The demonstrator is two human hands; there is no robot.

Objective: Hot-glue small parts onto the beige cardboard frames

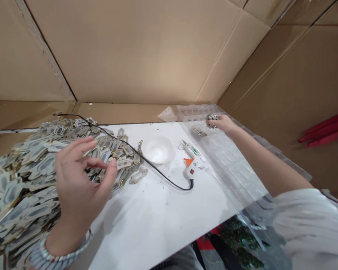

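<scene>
My left hand (pixel 81 176) hovers over the edge of a heap of flat, frame-shaped ornamental pieces (pixel 42 165). Its fingers are bent, with a gap between thumb and forefinger and nothing in them. At the far right, my right hand (pixel 225 124) grips a small dark ornament with a white scroll outline (pixel 212 119) above the clear plastic tray (pixel 228 157). A few metallic pieces (pixel 199 132) lie in a tray compartment near that hand. Between the hands are a white bowl (pixel 158 150), a white glue gun with an orange trigger (pixel 190 169) and small snips (pixel 190 149).
A black cord (pixel 146 159) runs from the glue gun across the white tabletop (pixel 157 213) and over the heap. Cardboard walls (pixel 146 52) enclose the back and right side. Red cloth (pixel 325 129) hangs at right. Below the table's front edge is green glittery material (pixel 239 240).
</scene>
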